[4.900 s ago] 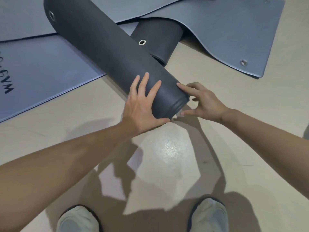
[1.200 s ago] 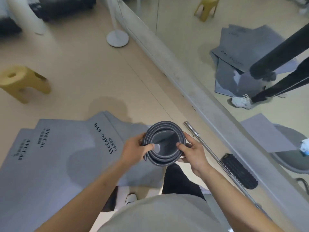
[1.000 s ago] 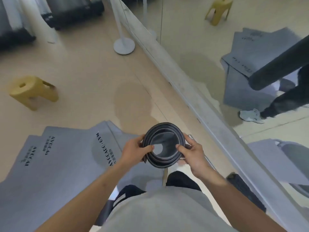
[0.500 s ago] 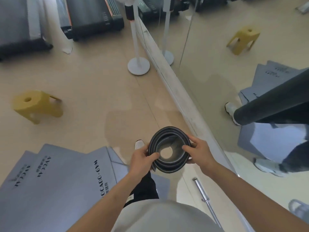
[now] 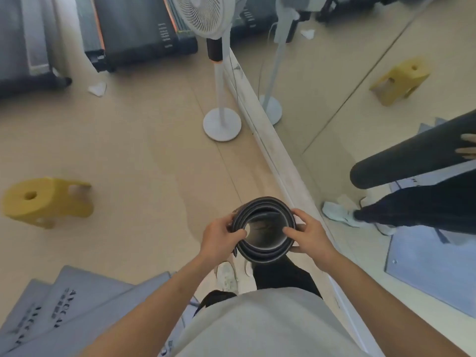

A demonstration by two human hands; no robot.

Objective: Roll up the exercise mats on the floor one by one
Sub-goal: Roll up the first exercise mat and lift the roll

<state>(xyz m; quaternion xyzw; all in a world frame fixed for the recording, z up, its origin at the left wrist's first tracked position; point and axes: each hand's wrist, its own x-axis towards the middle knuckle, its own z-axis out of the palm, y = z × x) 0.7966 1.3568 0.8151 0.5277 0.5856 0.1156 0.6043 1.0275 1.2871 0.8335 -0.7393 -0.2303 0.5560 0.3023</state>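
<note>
I hold a rolled dark grey mat (image 5: pixel 262 255) upright in front of my body, and I look down into its spiral end. My left hand (image 5: pixel 219 242) grips its left rim, thumb hooked over the edge. My right hand (image 5: pixel 307 237) grips the right rim the same way. Several flat grey mats (image 5: pixel 67 313) with black lettering lie overlapped on the floor at the lower left.
A wall mirror (image 5: pixel 360 104) runs along the right and reflects me and the roll. A white standing fan (image 5: pixel 219 73) stands ahead by the mirror. A yellow stool (image 5: pixel 43 202) sits at the left. Treadmills (image 5: pixel 134 29) line the far wall.
Five seconds ago the roll lay on the floor under both hands; it is now lifted upright. Over the last second I have walked forward, and the flat mats have dropped behind at the left.
</note>
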